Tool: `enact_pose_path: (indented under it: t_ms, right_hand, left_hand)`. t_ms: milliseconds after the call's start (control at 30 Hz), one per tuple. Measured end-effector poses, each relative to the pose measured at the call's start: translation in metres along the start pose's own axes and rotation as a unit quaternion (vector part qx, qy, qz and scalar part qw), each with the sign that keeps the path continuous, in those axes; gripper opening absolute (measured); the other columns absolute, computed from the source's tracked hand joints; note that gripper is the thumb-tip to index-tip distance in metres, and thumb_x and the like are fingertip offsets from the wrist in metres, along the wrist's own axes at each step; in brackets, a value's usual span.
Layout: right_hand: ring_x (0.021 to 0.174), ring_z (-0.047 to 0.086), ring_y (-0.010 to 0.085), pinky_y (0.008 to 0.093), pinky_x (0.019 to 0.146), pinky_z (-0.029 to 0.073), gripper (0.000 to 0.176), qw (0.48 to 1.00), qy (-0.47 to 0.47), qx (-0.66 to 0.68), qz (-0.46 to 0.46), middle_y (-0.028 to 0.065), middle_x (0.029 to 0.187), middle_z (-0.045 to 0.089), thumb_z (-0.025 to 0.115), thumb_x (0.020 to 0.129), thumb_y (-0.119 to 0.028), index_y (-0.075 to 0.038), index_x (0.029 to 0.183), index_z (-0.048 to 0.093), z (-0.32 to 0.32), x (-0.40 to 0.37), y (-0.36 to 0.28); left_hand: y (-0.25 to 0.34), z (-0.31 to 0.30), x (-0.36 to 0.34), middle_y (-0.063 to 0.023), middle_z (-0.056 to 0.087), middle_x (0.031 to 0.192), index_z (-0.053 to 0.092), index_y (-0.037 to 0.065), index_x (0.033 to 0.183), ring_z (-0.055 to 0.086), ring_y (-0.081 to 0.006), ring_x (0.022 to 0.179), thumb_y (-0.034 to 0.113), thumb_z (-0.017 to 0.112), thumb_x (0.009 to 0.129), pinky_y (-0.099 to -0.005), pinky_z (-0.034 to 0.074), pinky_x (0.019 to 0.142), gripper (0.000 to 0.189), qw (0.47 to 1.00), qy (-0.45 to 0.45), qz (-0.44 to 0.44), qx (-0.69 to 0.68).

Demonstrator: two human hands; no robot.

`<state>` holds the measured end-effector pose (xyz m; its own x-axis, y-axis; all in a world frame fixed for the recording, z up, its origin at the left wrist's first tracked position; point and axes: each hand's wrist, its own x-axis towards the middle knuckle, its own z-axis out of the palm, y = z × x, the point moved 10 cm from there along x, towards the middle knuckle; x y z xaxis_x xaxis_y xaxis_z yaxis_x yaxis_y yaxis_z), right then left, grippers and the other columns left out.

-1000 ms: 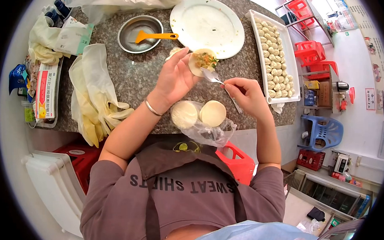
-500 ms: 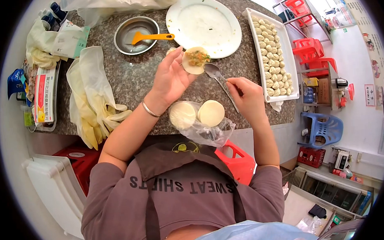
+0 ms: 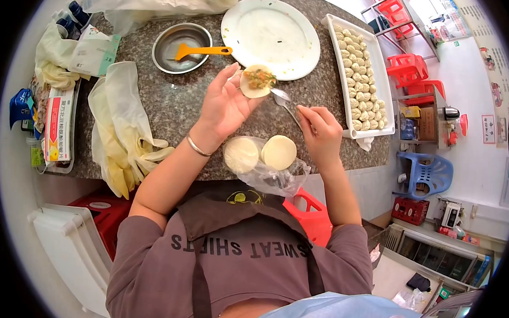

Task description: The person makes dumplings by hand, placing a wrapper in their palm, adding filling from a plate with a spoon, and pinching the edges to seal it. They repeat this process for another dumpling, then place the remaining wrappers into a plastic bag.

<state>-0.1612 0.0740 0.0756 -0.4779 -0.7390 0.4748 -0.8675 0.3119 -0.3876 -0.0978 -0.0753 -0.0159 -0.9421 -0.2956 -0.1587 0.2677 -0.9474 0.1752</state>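
Observation:
My left hand (image 3: pixel 224 107) holds a round dough wrapper (image 3: pixel 254 92) on its fingers, with orange and green filling (image 3: pixel 259 78) heaped on it. A spoon (image 3: pixel 280 95) is gripped in my right hand (image 3: pixel 322 133), its bowl close to the wrapper's right edge. Another metal utensil (image 3: pixel 289 111) shows beside the spoon, under my right hand. Two stacks of round wrappers, a left one (image 3: pixel 241 154) and a right one (image 3: pixel 279 152), sit near the counter's front edge in a clear plastic bag (image 3: pixel 277 178).
Beyond my hands stands a white plate (image 3: pixel 270 38) with food scraps. A metal bowl (image 3: pixel 169 50) carries an orange scraper (image 3: pixel 206 50). At the right, a white tray (image 3: pixel 348 127) holds rows of pleated dumplings (image 3: pixel 355 71). Pale gloves (image 3: pixel 119 124) and boxes lie left.
My right hand has shifted slightly left with the spoon, whose bowl has turned. My left hand still supports the filled wrapper in nearly the same place.

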Motion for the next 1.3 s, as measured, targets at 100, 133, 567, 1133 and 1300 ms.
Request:
enact_pose_path:
  t_ms: [100,133,567,1133,1300]
  right_hand:
    - [0.068,0.061,0.0235,0.0325,0.06,0.049,0.017,0.999,0.026,-0.03,-0.036,0.0079,0.08,0.063,0.071,0.077,-0.005,-0.006,0.093,0.069,-0.008,-0.003,-0.001]
    - [0.068,0.061,0.0235,0.0325,0.06,0.049,0.017,0.999,0.025,-0.03,-0.035,0.0079,0.08,0.063,0.071,0.077,-0.005,-0.006,0.093,0.069,-0.009,-0.004,0.0]
    - [0.053,0.056,0.0179,0.0291,0.051,0.044,0.01,0.99,-0.046,0.093,0.097,0.0072,0.073,0.063,0.068,0.081,-0.005,-0.004,0.09,0.07,-0.001,-0.003,0.011]
    - [0.055,0.06,0.0213,0.0319,0.052,0.047,0.009,0.988,-0.135,-0.005,0.072,0.0075,0.072,0.062,0.067,0.082,-0.01,-0.004,0.087,0.069,-0.009,0.009,-0.007]
    - [0.053,0.059,0.0207,0.0314,0.051,0.047,0.009,0.987,-0.142,0.006,0.081,0.0076,0.07,0.061,0.067,0.082,-0.01,-0.004,0.087,0.069,-0.008,0.012,-0.011]
  left_hand:
    - [0.003,-0.001,0.0,-0.0218,0.051,0.127,0.039,-0.01,0.128,0.053,-0.0294,0.118,0.032,0.049,0.095,-0.0395,0.044,0.103,0.055,1.0,0.005,0.004,-0.01]
    - [0.003,0.0,0.0,-0.0202,0.052,0.125,0.04,-0.009,0.128,0.054,-0.0285,0.116,0.031,0.05,0.094,-0.0393,0.045,0.102,0.053,1.0,0.0,0.004,-0.01]
    - [-0.005,0.004,-0.001,-0.0192,0.051,0.128,0.039,-0.007,0.131,0.054,-0.0275,0.117,0.032,0.048,0.096,-0.0398,0.047,0.1,0.053,0.999,-0.02,-0.016,0.038]
    - [-0.004,0.009,-0.004,-0.01,0.059,0.116,0.049,-0.002,0.122,0.059,-0.0166,0.107,0.01,0.061,0.089,-0.0298,0.049,0.094,0.037,0.982,-0.016,0.022,0.188]
    - [-0.002,0.007,-0.007,-0.0078,0.059,0.114,0.048,-0.001,0.123,0.06,-0.0138,0.103,-0.001,0.064,0.083,-0.0271,0.049,0.091,0.043,0.966,0.0,0.049,0.254]
